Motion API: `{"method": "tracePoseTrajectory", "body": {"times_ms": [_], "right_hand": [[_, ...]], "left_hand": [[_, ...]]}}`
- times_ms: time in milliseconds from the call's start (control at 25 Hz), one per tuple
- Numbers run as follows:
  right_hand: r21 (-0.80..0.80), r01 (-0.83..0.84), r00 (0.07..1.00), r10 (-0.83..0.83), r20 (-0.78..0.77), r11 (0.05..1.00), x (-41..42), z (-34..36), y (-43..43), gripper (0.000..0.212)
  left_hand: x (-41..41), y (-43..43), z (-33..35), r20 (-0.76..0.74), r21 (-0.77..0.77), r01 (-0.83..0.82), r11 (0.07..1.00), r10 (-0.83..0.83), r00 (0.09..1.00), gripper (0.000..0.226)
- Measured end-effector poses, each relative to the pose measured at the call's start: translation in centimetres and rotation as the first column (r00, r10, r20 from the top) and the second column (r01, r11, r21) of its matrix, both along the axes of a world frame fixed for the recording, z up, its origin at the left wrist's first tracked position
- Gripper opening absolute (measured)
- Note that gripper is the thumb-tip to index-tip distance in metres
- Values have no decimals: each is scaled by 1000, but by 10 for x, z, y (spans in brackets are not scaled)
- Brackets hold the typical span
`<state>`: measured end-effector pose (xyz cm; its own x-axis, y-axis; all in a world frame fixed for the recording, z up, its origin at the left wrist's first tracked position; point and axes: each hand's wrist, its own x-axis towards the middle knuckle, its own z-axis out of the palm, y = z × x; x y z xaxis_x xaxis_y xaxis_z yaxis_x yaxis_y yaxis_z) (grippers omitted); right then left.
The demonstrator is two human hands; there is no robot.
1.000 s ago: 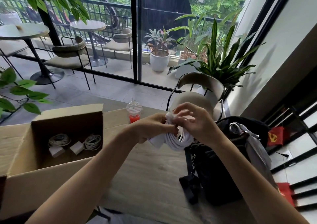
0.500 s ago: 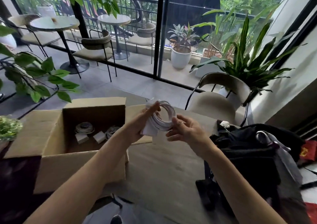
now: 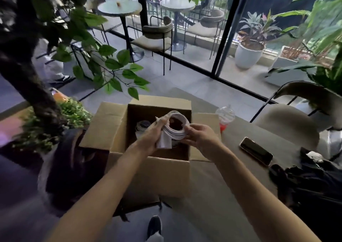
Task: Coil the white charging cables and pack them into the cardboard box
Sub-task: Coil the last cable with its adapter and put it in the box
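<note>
Hands: L [image 3: 148, 137] + R [image 3: 200, 140] grip coiled cable [image 3: 175, 128] | over cardboard box [image 3: 162, 175]

Both hands, left [image 3: 149, 138] and right [image 3: 200, 140], carried the coiled cable [image 3: 177, 125] off the desk [image 3: 212, 191] area and over the open top of the cardboard box [image 3: 159, 169]. Right hand: pinched the coil's top 1 s ago, was off it at 0.5 s, now pinches its right side. View swung left, so the box is centred and a phone [image 3: 256, 151] came into view. The hands now hide one of the two coils in the box.
</note>
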<state>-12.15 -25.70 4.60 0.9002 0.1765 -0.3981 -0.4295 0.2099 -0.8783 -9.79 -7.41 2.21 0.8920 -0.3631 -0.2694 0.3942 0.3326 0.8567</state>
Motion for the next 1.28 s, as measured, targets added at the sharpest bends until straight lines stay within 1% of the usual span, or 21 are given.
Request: {"method": "tracePoseTrajectory", "body": {"times_ms": [80, 160, 240, 280, 360, 400, 480, 560, 640, 680, 760, 800, 840, 920, 1000, 1080, 1120, 1160, 1200, 1240, 1280], "right_hand": [[-114, -19, 999, 16, -29, 993, 12, -20, 26, 26], [-224, -46, 995, 26, -92, 974, 24, -40, 47, 23], [-363, -122, 984, 66, -163, 924, 35, -61, 62, 13], [-447, -174, 976, 93, -197, 878, 37, -71, 66, 10], [-576, -262, 955, 121, -272, 774, 43, -93, 74, 11], [-618, -295, 944, 123, -305, 729, 46, -103, 78, 13], [-668, -356, 921, 127, -367, 654, 52, -119, 88, 19], [-695, -435, 890, 159, -427, 572, 56, -130, 96, 16], [-728, -510, 858, 204, -472, 458, 57, -138, 102, 22], [-747, -533, 846, 222, -485, 398, 57, -141, 104, 25], [-782, -544, 838, 251, -485, 304, 56, -145, 105, 23], [-795, -535, 842, 257, -474, 286, 56, -145, 104, 21], [-807, -513, 855, 258, -450, 294, 55, -143, 102, 20], [-833, -439, 895, 248, -371, 337, 59, -135, 94, 20], [-850, -371, 924, 242, -296, 375, 68, -120, 83, 26], [-861, -295, 948, 239, -210, 414, 78, -101, 71, 28], [-878, -250, 957, 241, -160, 409, 82, -91, 66, 27], [-902, -200, 962, 253, -106, 382, 84, -80, 60, 26], [-923, -154, 963, 264, -60, 353, 87, -70, 53, 25], [-936, -113, 964, 265, -22, 333, 90, -62, 47, 24], [-952, -65, 967, 256, 15, 299, 91, -56, 38, 23]], "left_hand": [[13, 26, -18, -23, 152, -51, 987, 55, 998, 42], [25, 45, -38, -27, 319, -47, 947, 58, 998, 40], [37, 62, -59, -34, 462, -2, 887, 20, 999, 37], [41, 68, -69, -39, 529, 40, 847, -23, 999, 33], [52, 79, -85, -79, 653, 140, 744, -117, 990, 20], [56, 82, -92, -109, 704, 179, 688, -145, 983, 19], [62, 84, -104, -162, 785, 229, 575, -166, 973, 25], [67, 82, -112, -175, 852, 252, 459, -204, 963, 31], [69, 80, -121, -194, 898, 290, 330, -295, 936, 35], [71, 79, -124, -208, 918, 308, 249, -357, 910, 36], [71, 77, -128, -208, 959, 274, 79, -459, 864, 37], [71, 77, -127, -185, 974, 226, 29, -481, 857, 37], [71, 79, -123, -136, 986, 168, 23, -479, 867, 36], [77, 90, -109, 25, 994, 26, 111, -435, 900, 33], [87, 111, -88, 177, 974, -105, 201, -382, 907, 24], [96, 139, -64, 289, 943, -225, 245, -273, 918, 14], [98, 154, -53, 342, 927, -291, 237, -209, 916, 11], [100, 168, -44, 391, 912, -357, 203, -163, 906, 11], [102, 182, -39, 415, 907, -396, 145, -145, 898, 13], [104, 195, -38, 395, 919, -390, 63, -153, 906, 19], [103, 206, -40, 329, 941, -338, -29, -166, 930, 30]]}}
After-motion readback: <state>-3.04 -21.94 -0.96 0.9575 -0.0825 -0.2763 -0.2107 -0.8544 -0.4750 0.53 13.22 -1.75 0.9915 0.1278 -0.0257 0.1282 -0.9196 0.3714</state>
